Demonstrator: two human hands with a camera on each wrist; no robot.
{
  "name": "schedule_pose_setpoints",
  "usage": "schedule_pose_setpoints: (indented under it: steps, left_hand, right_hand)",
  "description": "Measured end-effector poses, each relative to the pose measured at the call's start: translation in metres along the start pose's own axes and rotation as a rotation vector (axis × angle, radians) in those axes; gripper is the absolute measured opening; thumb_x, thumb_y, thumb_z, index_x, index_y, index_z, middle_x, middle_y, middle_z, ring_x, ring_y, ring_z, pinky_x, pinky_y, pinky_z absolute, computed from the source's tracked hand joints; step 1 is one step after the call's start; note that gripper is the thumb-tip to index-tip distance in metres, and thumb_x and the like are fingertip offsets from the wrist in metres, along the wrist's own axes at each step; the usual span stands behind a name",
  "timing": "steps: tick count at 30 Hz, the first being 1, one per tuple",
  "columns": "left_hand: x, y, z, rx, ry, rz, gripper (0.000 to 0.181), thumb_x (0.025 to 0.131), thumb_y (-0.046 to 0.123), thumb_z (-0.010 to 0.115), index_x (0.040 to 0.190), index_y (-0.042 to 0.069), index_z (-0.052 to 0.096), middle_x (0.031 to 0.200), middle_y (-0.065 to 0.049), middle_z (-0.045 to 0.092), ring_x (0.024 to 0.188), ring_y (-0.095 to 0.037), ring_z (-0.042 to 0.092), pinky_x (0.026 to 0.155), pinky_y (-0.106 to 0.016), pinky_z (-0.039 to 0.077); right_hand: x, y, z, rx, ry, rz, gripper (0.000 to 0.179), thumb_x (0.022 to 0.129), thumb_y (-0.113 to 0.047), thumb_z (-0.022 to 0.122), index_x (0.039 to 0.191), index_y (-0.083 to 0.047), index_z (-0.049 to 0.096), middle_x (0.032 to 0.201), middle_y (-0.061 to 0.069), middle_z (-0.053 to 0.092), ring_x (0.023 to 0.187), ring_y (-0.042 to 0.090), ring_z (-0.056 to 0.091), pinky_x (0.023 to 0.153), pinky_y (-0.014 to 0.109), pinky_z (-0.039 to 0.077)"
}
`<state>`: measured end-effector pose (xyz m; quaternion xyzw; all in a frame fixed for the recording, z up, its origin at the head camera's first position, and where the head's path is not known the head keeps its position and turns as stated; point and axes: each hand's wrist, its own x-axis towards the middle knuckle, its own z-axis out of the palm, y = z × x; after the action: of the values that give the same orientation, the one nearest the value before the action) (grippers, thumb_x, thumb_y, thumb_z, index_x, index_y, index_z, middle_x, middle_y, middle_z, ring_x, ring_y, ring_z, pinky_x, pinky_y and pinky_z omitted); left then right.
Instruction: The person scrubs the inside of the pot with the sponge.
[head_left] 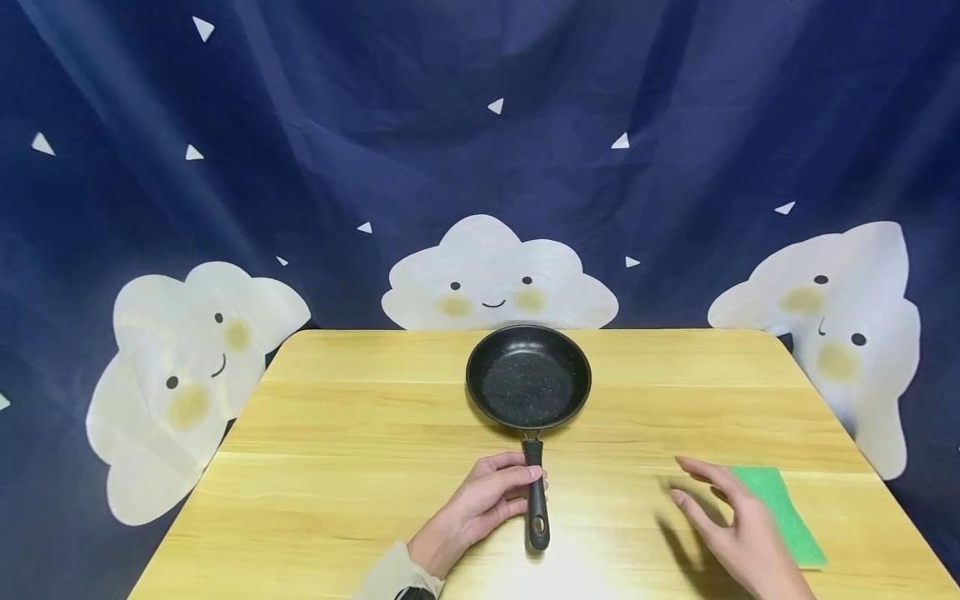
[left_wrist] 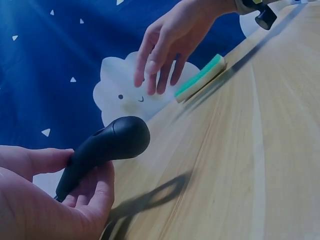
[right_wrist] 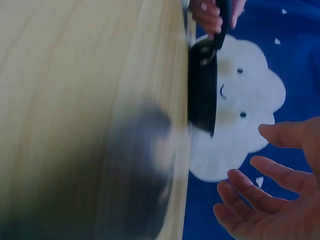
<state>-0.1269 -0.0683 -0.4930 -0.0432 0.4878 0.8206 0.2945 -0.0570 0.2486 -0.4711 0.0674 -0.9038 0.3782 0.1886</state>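
The left hand (head_left: 486, 500) grips the frying pan (head_left: 528, 379) handle (head_left: 537, 507), pointing near, long axis near-to-far; the right hand (head_left: 738, 525), fingers parted, hovers by a sponge (head_left: 792, 518).

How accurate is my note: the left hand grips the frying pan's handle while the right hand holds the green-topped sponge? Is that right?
Not quite: the right hand is empty; the left wrist view shows the green-topped sponge lying on the table. The left hand does grip the handle of the frying pan.
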Motion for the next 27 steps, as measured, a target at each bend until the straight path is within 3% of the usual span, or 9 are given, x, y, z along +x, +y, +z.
schedule_pose_setpoints:
  steps: [1, 2, 5, 8, 13, 20, 23, 27]
  left_hand:
    - [0.001, 0.000, 0.000, -0.004, 0.001, -0.002, 0.033, 0.096, 0.003, 0.069, 0.125, -0.009, 0.059, 0.104, -0.016, 0.069, 0.092, -0.019, 0.070, 0.078, -0.033, 0.060]
    - [0.001, 0.001, -0.001, -0.008, 0.001, -0.006, 0.034, 0.096, 0.003, 0.069, 0.126, -0.010, 0.058, 0.104, -0.017, 0.069, 0.092, -0.019, 0.070, 0.078, -0.033, 0.060]
    - [0.000, 0.001, -0.002, -0.016, 0.004, -0.019, 0.034, 0.096, 0.003, 0.069, 0.126, -0.009, 0.058, 0.106, -0.017, 0.069, 0.093, -0.020, 0.071, 0.078, -0.034, 0.059]
    - [-0.002, 0.001, -0.002, -0.017, 0.001, -0.029, 0.033, 0.096, 0.003, 0.069, 0.125, -0.007, 0.059, 0.105, -0.017, 0.069, 0.093, -0.020, 0.071, 0.077, -0.034, 0.059]
    - [-0.001, 0.001, -0.002, -0.016, -0.010, -0.029, 0.033, 0.096, 0.004, 0.069, 0.125, -0.007, 0.059, 0.102, -0.015, 0.069, 0.091, -0.019, 0.071, 0.076, -0.033, 0.059]
    - [0.001, 0.000, -0.002, -0.020, -0.010, -0.027, 0.034, 0.095, 0.004, 0.070, 0.125, -0.008, 0.059, 0.099, -0.013, 0.070, 0.089, -0.019, 0.071, 0.075, -0.034, 0.059]
    - [0.001, -0.001, -0.003, -0.020, -0.012, -0.026, 0.032, 0.095, 0.004, 0.069, 0.124, -0.007, 0.059, 0.100, -0.013, 0.069, 0.089, -0.019, 0.071, 0.075, -0.034, 0.059]
    - [0.001, -0.002, -0.003, -0.021, -0.012, -0.024, 0.031, 0.096, 0.004, 0.068, 0.124, -0.006, 0.059, 0.102, -0.014, 0.069, 0.091, -0.019, 0.070, 0.075, -0.033, 0.059]
  right_hand:
    - [0.001, 0.003, -0.003, -0.025, 0.011, -0.012, 0.042, 0.088, -0.007, 0.081, 0.127, -0.005, 0.068, 0.121, 0.014, 0.069, 0.111, -0.004, 0.053, 0.093, -0.001, 0.031]
    - [0.001, 0.006, -0.006, -0.054, 0.019, -0.016, 0.043, 0.087, -0.007, 0.082, 0.128, -0.005, 0.068, 0.122, 0.015, 0.068, 0.113, 0.003, 0.056, 0.095, 0.005, 0.036]
    - [-0.001, 0.014, -0.011, -0.120, 0.014, 0.008, 0.044, 0.088, -0.009, 0.081, 0.129, -0.005, 0.066, 0.125, 0.018, 0.064, 0.117, 0.032, 0.056, 0.099, 0.037, 0.045]
    - [-0.005, 0.021, -0.013, -0.168, 0.006, 0.027, 0.045, 0.086, -0.008, 0.082, 0.129, -0.002, 0.065, 0.127, 0.022, 0.059, 0.115, 0.046, 0.051, 0.084, 0.061, 0.043]
    - [-0.006, 0.037, -0.019, -0.234, -0.029, 0.034, 0.053, 0.083, -0.006, 0.083, 0.131, -0.001, 0.061, 0.134, 0.032, 0.050, 0.115, 0.057, 0.045, 0.082, 0.071, 0.039]
    - [-0.005, 0.054, -0.028, -0.377, -0.157, 0.119, 0.063, 0.085, -0.015, 0.083, 0.137, 0.005, 0.054, 0.138, 0.042, 0.038, 0.112, 0.064, 0.043, 0.078, 0.077, 0.041]
    - [-0.006, 0.058, -0.029, -0.387, -0.199, 0.150, 0.062, 0.087, -0.017, 0.081, 0.138, 0.005, 0.052, 0.139, 0.042, 0.035, 0.112, 0.064, 0.042, 0.076, 0.076, 0.043]
    - [-0.008, 0.062, -0.031, -0.372, -0.187, 0.151, 0.057, 0.087, -0.011, 0.079, 0.136, 0.004, 0.054, 0.140, 0.043, 0.033, 0.112, 0.066, 0.041, 0.074, 0.077, 0.043]
